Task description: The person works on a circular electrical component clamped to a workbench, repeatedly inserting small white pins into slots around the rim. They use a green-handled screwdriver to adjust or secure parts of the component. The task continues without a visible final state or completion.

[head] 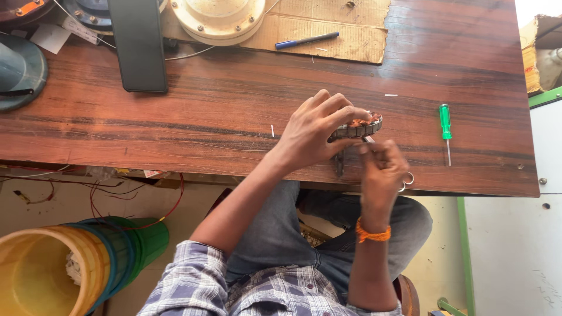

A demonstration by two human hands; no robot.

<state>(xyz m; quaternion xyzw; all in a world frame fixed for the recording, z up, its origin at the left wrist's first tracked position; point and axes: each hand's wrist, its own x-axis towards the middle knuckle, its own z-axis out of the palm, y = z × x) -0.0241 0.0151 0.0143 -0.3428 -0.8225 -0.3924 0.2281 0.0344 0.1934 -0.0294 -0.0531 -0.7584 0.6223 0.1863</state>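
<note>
While our left hand [313,131] grips the heavy, hard wire ring [358,127] by its rim, our right hand [380,169], at six o'clock, pinches scissors [404,181].

The left hand [313,131] covers most of the round metal ring with copper windings [362,125], so only its right edge shows, and the right hand [380,169] is blurred, with whatever its fingertips pinch too small to tell. At the top edge the cream round housing [218,17], the dark flat panel [139,44] and the grey dome [17,70] at the left are cut off. The yellow bucket [35,272] runs out of the bottom corner.
</note>
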